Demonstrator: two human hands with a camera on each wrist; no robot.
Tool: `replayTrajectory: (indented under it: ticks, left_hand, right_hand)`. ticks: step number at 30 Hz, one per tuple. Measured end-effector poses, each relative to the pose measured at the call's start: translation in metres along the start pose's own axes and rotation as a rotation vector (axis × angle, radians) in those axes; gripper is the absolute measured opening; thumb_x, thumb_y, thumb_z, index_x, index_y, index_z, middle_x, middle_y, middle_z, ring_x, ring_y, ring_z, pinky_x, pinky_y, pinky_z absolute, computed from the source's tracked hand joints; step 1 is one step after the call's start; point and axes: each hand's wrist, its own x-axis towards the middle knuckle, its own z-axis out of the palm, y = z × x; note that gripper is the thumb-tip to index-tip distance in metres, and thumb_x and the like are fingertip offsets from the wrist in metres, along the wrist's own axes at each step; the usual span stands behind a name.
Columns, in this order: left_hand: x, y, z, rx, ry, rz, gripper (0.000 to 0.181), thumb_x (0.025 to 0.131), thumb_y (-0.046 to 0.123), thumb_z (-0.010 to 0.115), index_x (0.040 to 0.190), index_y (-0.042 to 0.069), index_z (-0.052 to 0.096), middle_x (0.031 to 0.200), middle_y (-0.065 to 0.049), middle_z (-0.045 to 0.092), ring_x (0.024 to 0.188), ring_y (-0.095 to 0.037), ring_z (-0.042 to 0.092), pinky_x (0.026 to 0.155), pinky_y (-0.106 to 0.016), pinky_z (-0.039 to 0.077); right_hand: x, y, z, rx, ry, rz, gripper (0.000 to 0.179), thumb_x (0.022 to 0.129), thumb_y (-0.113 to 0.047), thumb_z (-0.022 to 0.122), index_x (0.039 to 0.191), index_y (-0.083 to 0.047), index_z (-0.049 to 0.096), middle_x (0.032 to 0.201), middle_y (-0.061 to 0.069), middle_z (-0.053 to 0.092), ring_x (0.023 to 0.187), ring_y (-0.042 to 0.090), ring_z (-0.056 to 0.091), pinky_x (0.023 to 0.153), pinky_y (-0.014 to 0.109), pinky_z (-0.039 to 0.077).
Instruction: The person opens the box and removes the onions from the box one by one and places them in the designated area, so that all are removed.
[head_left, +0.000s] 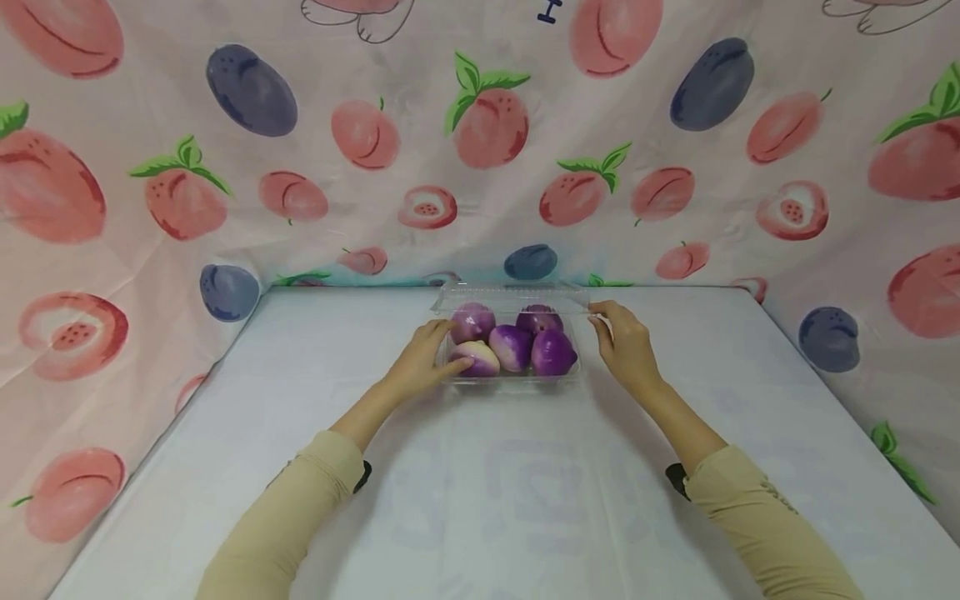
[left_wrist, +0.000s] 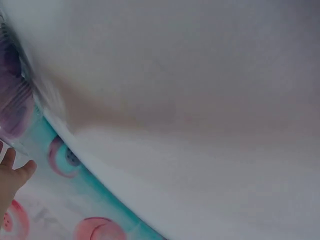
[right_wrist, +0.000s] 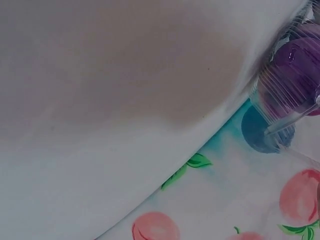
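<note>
A clear plastic clamshell box (head_left: 517, 382) sits near the table's far edge, its hinged lid (head_left: 517, 293) raised at the back. Inside lie several purple onions (head_left: 512, 346), one of them mostly white at the front left. My left hand (head_left: 420, 358) rests against the box's left side, fingers extended along the rim and thumb reaching over the front-left onion. At the lid's right corner, my right hand (head_left: 628, 346) pinches the edge between thumb and fingers. In the left wrist view, spread fingertips (left_wrist: 9, 159) show beside the box; the right wrist view catches its ribbed wall (right_wrist: 277, 95).
The box stands on a white-covered table (head_left: 517, 483). Behind it and along both sides hangs a pale cloth (head_left: 480, 225) printed with peaches and dark plums. Beige sleeves (head_left: 277, 508) cover both forearms, with dark wrist bands beneath the cuffs.
</note>
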Motion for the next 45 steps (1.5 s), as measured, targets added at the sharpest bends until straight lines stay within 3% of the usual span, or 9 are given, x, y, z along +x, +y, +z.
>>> replayTrajectory:
  ticks: [5,11,20,24,28,33,40,45]
  left_hand:
    - [0.008,-0.006,0.002,0.034,-0.083,-0.035,0.101,0.078,0.055,0.068,0.15,0.004,0.018,0.154,-0.019,0.021,0.143,-0.036,0.019,0.116,-0.05,0.022]
    - [0.013,-0.014,0.006,-0.063,-0.119,-0.089,0.115,0.07,0.059,0.074,0.15,0.001,0.014,0.157,-0.019,0.011,0.146,-0.034,0.009,0.117,-0.049,0.018]
    - [0.011,-0.018,0.009,-0.113,-0.178,-0.098,0.13,0.065,0.079,0.062,0.15,-0.001,0.004,0.159,-0.015,-0.003,0.147,-0.03,-0.001,0.119,-0.046,0.012]
    - [0.006,-0.014,0.008,-0.12,-0.171,-0.088,0.127,0.066,0.074,0.066,0.151,0.003,0.004,0.159,-0.017,-0.002,0.147,-0.032,0.0,0.117,-0.05,0.015]
    - [0.001,-0.009,0.008,-0.149,-0.136,-0.036,0.12,0.068,0.059,0.076,0.152,0.008,0.007,0.158,-0.02,0.007,0.146,-0.037,0.004,0.115,-0.056,0.016]
    - [-0.007,-0.003,0.009,-0.173,-0.111,0.002,0.119,0.068,0.046,0.081,0.152,0.006,0.006,0.157,-0.02,0.01,0.146,-0.036,0.004,0.116,-0.054,0.013]
    - [-0.018,0.007,0.011,-0.144,-0.176,0.021,0.134,0.063,0.053,0.082,0.151,0.004,-0.006,0.159,-0.016,0.0,0.146,-0.035,0.005,0.117,-0.052,0.015]
    - [-0.019,0.01,0.01,-0.096,-0.196,0.02,0.134,0.065,0.056,0.079,0.149,-0.001,-0.007,0.158,-0.018,-0.007,0.146,-0.036,-0.003,0.117,-0.056,0.005]
  right_hand:
    - [-0.001,-0.001,0.0,0.009,0.012,0.006,0.012,0.085,0.006,0.063,0.096,0.008,0.06,0.093,0.021,0.068,0.087,0.037,0.065,0.076,0.048,0.053]
    - [-0.004,-0.002,0.001,0.014,0.003,0.007,0.012,0.084,0.006,0.064,0.096,0.008,0.06,0.092,0.022,0.067,0.086,0.036,0.064,0.076,0.047,0.053]
    - [-0.001,-0.004,-0.004,0.017,-0.008,0.025,0.012,0.086,0.004,0.062,0.097,0.007,0.06,0.093,0.022,0.067,0.087,0.037,0.064,0.076,0.048,0.053]
    - [0.001,-0.004,-0.007,0.013,-0.012,0.033,0.012,0.086,0.004,0.063,0.097,0.007,0.06,0.092,0.022,0.067,0.086,0.037,0.063,0.075,0.047,0.053]
    - [0.004,-0.008,-0.012,0.028,0.004,0.035,0.012,0.086,0.004,0.063,0.096,0.007,0.06,0.09,0.023,0.067,0.084,0.037,0.063,0.075,0.048,0.052]
    - [0.007,-0.012,-0.018,0.047,0.017,0.033,0.012,0.084,0.004,0.065,0.095,0.007,0.061,0.089,0.023,0.067,0.083,0.037,0.063,0.075,0.048,0.052]
    - [0.006,-0.013,-0.021,0.064,0.024,-0.002,0.013,0.081,0.008,0.066,0.093,0.008,0.061,0.086,0.021,0.067,0.08,0.034,0.064,0.075,0.043,0.051]
    - [0.011,-0.012,-0.023,0.062,0.022,-0.004,0.012,0.082,0.007,0.065,0.092,0.008,0.06,0.088,0.02,0.067,0.081,0.034,0.064,0.076,0.043,0.051]
